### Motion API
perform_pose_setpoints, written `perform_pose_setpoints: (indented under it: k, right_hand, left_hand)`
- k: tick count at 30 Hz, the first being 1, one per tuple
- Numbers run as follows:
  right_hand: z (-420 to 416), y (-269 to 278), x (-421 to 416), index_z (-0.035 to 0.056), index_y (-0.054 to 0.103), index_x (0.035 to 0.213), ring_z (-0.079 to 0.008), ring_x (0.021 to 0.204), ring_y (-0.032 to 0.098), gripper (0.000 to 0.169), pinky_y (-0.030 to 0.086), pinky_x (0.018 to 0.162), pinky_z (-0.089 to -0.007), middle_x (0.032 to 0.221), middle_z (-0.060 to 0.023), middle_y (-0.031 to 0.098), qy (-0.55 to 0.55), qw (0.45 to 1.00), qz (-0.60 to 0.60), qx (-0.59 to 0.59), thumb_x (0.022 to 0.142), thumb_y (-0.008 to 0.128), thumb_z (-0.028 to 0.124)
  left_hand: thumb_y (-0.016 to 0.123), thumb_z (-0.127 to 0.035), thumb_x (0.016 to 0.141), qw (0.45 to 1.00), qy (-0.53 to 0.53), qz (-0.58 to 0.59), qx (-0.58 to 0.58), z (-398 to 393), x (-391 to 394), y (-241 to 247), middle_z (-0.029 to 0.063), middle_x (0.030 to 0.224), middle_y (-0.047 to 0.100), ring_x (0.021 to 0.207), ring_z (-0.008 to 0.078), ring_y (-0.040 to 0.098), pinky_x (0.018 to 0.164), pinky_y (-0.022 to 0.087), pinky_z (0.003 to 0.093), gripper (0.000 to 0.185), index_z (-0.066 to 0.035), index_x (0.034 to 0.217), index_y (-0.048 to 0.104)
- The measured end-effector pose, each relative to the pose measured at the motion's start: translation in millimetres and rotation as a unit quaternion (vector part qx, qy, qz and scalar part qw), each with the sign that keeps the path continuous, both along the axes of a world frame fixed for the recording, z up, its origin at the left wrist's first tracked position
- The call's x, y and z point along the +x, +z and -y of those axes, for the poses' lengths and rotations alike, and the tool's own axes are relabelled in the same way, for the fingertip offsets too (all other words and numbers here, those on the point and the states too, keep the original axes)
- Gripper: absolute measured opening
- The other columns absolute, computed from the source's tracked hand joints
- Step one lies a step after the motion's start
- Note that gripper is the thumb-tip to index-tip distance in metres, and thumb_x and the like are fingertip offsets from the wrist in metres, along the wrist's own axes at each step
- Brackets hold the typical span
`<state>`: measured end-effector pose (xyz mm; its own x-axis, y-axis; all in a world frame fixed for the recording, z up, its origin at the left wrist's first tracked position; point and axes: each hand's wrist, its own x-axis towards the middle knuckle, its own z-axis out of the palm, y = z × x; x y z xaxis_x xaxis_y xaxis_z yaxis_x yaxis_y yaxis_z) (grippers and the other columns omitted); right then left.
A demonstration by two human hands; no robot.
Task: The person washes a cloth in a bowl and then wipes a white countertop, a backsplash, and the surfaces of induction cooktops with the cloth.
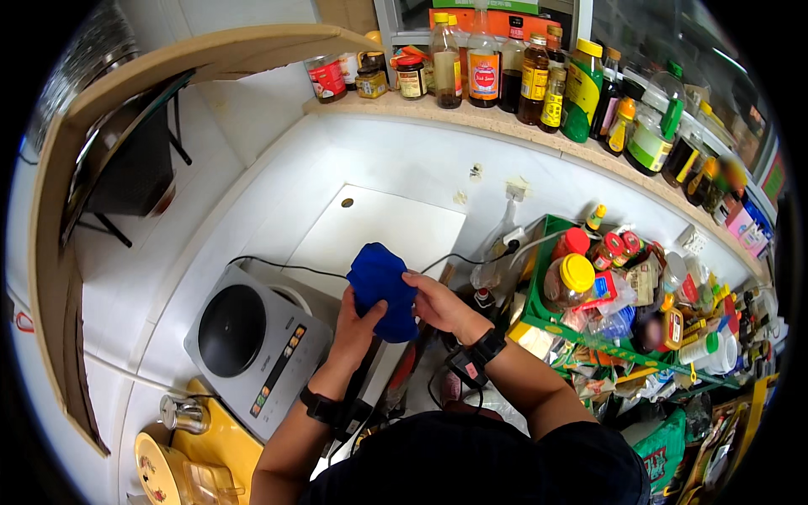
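Both of my hands hold a folded blue cloth [380,287] in front of my body. My left hand [358,322] grips its lower left side, with the thumb lying on top of the cloth. On the right edge, my right hand [437,302] pinches the cloth between thumb and fingers. Part of each hand's fingers is hidden behind the fabric. Beyond the cloth lies a white board [404,221] with a round hole near its far corner. A grey induction cooker [284,353] with a black round plate sits to the left of my left hand.
A green plastic crate [536,287] packed with jars and bottles stands at the right. Several sauce bottles [483,69] line the stone ledge [404,108]. A black power cord [278,264] crosses behind the cloth. Bent cardboard [53,252] surrounds a wok at left; a yellow basin [154,467] sits lower left.
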<state>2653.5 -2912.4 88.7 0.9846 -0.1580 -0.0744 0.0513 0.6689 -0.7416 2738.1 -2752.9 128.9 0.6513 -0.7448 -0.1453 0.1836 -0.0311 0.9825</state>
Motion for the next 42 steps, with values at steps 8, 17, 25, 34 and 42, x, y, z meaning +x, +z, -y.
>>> perform_pose_setpoints:
  k: [8,17,25,34,42]
  right_hand:
    - [74.5,0.2,42.6,0.0059,0.049,0.126,-0.0101,0.091,0.060,0.043,0.051,0.071,-0.0260,0.109,-0.0033,0.060,-0.027,0.998,-0.058,0.000,0.094,0.054,0.034]
    - [105.3,7.8,70.1,0.0028,0.053,0.117,-0.0108,0.077,0.060,0.035,0.048,0.057,-0.0232,0.096,-0.0053,0.063,-0.184,0.972,-0.102,-0.103,0.094,0.055,0.029]
    - [114.9,26.0,72.8,0.0052,0.052,0.126,-0.0159,0.092,0.058,0.044,0.049,0.077,-0.0297,0.109,-0.0083,0.059,-0.041,0.907,-0.092,-0.408,0.091,0.058,0.032]
    - [282.8,93.5,65.6,0.0028,0.059,0.102,-0.0360,0.097,0.056,0.022,0.047,0.083,-0.0395,0.102,-0.0159,0.060,-0.341,0.501,0.001,-0.796,0.081,0.060,0.004]
    - [361.9,107.4,61.5,0.0048,0.057,0.104,-0.0295,0.103,0.053,0.030,0.041,0.089,-0.0381,0.106,-0.0114,0.055,-0.260,0.312,-0.008,-0.914,0.074,0.060,0.005]
  left_hand:
    - [0.057,-0.012,0.091,0.984,-0.013,0.177,0.017,91.1,45.1,-39.7,0.0046,0.109,0.057,0.100,0.0121,0.054,0.080,0.047,0.0268,0.044,-0.010,0.132,0.042]
    - [0.059,-0.028,0.091,0.999,0.015,0.036,0.022,108.9,59.0,-6.0,0.0113,0.124,0.047,0.108,0.0210,0.053,0.083,0.050,0.0386,0.056,-0.016,0.139,0.033]
    - [0.055,-0.030,0.093,0.992,0.029,-0.118,0.024,128.7,88.2,-25.2,0.0123,0.126,0.048,0.109,0.0253,0.054,0.085,0.051,0.0462,0.050,-0.014,0.136,0.034]
    - [0.049,-0.013,0.094,0.984,0.007,-0.160,-0.077,217.8,127.8,-33.3,0.0094,0.113,0.056,0.099,0.0206,0.059,0.072,0.055,0.0367,0.036,-0.014,0.129,0.040]
    - [0.060,-0.014,0.088,0.984,0.008,-0.100,-0.149,368.8,132.7,-51.9,0.0032,0.095,0.055,0.071,0.0103,0.054,0.050,0.044,0.0240,0.040,-0.016,0.125,0.044]
